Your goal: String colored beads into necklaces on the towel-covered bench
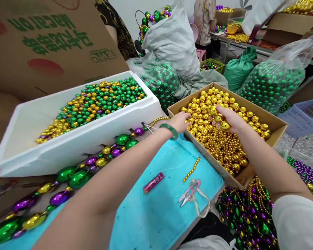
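Several large gold beads (218, 118) sit in the fingers of my right hand (232, 119), which is closed on them above the cardboard box (279, 121). That box holds loose gold beads (203, 114) and strings of smaller gold beads (224, 144). My left hand (179, 121), with a green bangle (169, 130) at its wrist, is at the box's left edge. Its fingers are curled together, and what they hold, if anything, is hidden. Beside that wrist runs a strand of small gold beads (159, 120), near a garland of green, purple and gold beads (78, 178).
On the blue cloth (151, 215) lie scissors (190, 192), a pink tube-like piece (153, 182) and a short gold bead string (191, 169). A white foam box (23, 152) of mixed beads stands left. Bags of green beads (272, 83) stand behind; bead garlands (240, 215) lie below right.
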Demonstrator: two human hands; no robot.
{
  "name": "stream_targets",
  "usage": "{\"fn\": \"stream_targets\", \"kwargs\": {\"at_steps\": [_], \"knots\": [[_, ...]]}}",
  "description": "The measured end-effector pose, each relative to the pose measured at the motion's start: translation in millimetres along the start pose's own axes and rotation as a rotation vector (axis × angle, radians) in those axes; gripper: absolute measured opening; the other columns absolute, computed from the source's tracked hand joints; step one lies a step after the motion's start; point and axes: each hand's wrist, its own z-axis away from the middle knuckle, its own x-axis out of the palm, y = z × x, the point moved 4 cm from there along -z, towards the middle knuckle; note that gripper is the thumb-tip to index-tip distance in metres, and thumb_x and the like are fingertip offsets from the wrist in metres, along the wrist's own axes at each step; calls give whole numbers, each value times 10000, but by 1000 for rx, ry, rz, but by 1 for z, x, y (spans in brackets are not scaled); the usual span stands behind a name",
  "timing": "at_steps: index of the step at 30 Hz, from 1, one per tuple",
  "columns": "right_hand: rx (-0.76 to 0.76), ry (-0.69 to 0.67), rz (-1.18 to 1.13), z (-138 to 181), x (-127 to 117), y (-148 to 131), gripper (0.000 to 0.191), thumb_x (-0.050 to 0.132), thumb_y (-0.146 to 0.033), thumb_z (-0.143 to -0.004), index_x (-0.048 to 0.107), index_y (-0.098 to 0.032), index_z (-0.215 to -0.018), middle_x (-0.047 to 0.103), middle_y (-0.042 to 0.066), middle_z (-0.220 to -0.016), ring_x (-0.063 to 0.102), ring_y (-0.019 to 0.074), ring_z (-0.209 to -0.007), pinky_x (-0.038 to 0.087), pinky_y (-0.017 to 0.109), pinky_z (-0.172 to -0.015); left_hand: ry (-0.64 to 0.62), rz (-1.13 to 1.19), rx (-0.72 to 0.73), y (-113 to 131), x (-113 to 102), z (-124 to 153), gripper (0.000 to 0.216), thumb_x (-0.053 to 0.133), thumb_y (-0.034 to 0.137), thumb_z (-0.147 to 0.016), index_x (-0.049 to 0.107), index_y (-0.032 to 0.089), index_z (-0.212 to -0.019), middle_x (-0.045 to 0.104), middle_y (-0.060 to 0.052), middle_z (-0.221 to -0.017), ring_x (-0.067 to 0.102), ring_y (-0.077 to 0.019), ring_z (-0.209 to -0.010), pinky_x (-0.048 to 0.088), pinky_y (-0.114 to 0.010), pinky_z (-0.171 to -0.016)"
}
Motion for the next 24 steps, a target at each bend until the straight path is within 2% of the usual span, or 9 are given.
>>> {"fn": "stream_targets", "kwargs": {"at_steps": [3, 6, 9, 12, 14, 16, 19, 22, 24], "knots": [[-57, 72, -62, 2, -11, 2, 461, 571, -603, -816, 585, -184, -1007, 687, 73, -842, 611, 136, -581, 411, 205, -386, -119, -63, -41, 3, 26, -54, 447, 612, 245, -812, 553, 175, -1249, 561, -115, -1252, 549, -251, -1164, 414, -347, -1017], [-110, 129, -83, 2, -22, 1, 445, 613, -575, -800, 589, -180, -1003, 685, 70, -848, 611, 134, -578, 410, 204, -382, -163, -88, -79, 1, 49, -86, 583, 664, 273, -773, 488, 197, -1323, 473, -155, -1317, 567, -306, -1147, 445, -403, -978], [-117, 143, -87, 1, -31, 1, 438, 643, -565, -780, 606, -175, -976, 675, 69, -831, 608, 133, -565, 416, 208, -383, -214, -91, -115, -1, 69, -102, 647, 715, 290, -722, 487, 206, -1321, 418, -181, -1349, 594, -335, -1104, 471, -439, -938], [-76, 137, -71, -2, -37, 5, 421, 662, -549, -768, 625, -177, -961, 668, 62, -812, 601, 128, -551, 412, 208, -381, -237, -57, -134, -2, 81, -109, 677, 725, 209, -686, 475, 191, -1314, 449, -187, -1329, 596, -320, -1092, 475, -432, -933], [-55, 109, -66, -5, -37, 8, 408, 656, -541, -776, 633, -182, -967, 669, 61, -811, 601, 129, -556, 408, 208, -381, -236, -10, -141, -2, 81, -111, 604, 687, 174, -708, 494, 179, -1281, 524, -163, -1262, 580, -294, -1110, 465, -410, -948], [-35, 82, -75, -8, -37, 10, 396, 644, -539, -788, 633, -185, -965, 675, 64, -815, 602, 132, -564, 401, 205, -381, -225, 49, -148, -3, 73, -111, 511, 631, 223, -770, 496, 187, -1261, 585, -125, -1190, 584, -251, -1087, 486, -369, -911], [9, 50, -122, -10, -37, 8, 394, 617, -543, -804, 621, -184, -966, 679, 69, -808, 592, 129, -559, 393, 196, -383, -260, 512, -181, -3, 51, -96, 441, 513, 394, -856, 475, 208, -1253, 632, -91, -1094, 624, -180, -899, 520, -288, -697], [19, -19, -161, -7, -37, 4, 438, 537, -594, -830, 606, -182, -964, 672, 70, -784, 593, 131, -570, 383, 192, -387, -342, 1134, -200, 2, 26, -63, 462, 432, 503, -858, 541, 181, -1172, 649, -91, -910, 560, -119, -627, 416, -226, -492], [-5, -64, -122, -4, -37, 4, 484, 486, -639, -830, 601, -185, -951, 668, 70, -778, 605, 139, -595, 384, 196, -391, -367, 1309, -197, 5, 12, -34, 492, 415, 529, -843, 585, 166, -1128, 628, -76, -801, 471, -86, -511, 332, -206, -429]]}}
